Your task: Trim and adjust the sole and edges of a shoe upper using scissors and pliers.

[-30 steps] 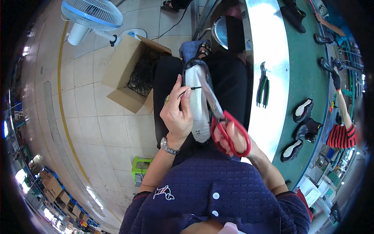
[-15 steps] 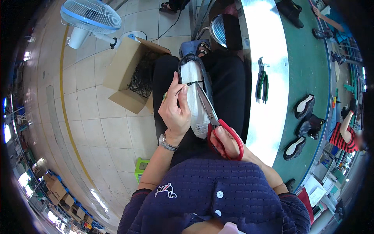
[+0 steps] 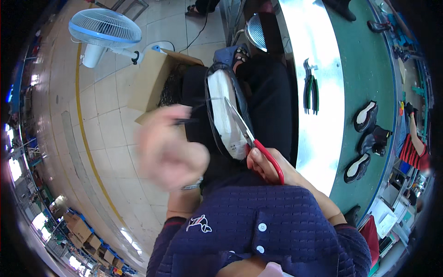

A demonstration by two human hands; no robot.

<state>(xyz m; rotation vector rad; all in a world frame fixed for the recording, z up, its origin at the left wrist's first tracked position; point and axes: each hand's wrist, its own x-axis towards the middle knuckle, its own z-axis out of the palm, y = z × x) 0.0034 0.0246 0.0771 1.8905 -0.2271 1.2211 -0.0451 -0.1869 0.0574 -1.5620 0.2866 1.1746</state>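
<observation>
Currently, from the head view, my right hand (image 3: 263, 164) is wrapped around the red-handled scissors (image 3: 249, 134), whose blades lie across the pale underside of a black shoe (image 3: 222, 111) upturned at my lap (image 3: 270, 92). My left hand (image 3: 168, 150), blurred, is left of the shoe and apart from it; a dark strip (image 3: 185, 121) shows at its fingers, but whether they grip it I cannot tell. Pincers (image 3: 311, 94) lie on the metal bench (image 3: 318, 152) to my right.

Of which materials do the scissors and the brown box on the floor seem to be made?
Scissors: blades look like polished steel, silvery and shiny; handles probably plastic, smooth and evenly red, though coated metal is possible. Box: likely matte cardboard, plain brown with flat flaps.
</observation>
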